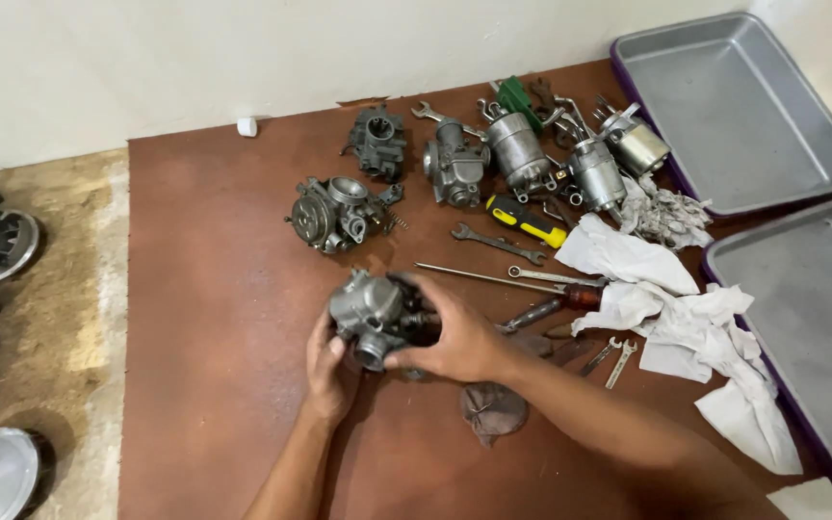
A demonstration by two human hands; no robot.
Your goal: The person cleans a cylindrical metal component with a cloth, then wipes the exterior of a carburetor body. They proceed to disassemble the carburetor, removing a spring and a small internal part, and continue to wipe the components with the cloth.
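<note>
At the mat's centre, the left hand cupped a grey carburetor from seven o'clock while the right hand clasped it from three o'clock, with a screwdriver and white rags lying toward three o'clock.

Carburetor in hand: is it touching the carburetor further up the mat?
Apart. The head view shows bare brown mat between the held carburetor, gripped by left hand and right hand, and the other carburetor.
</note>
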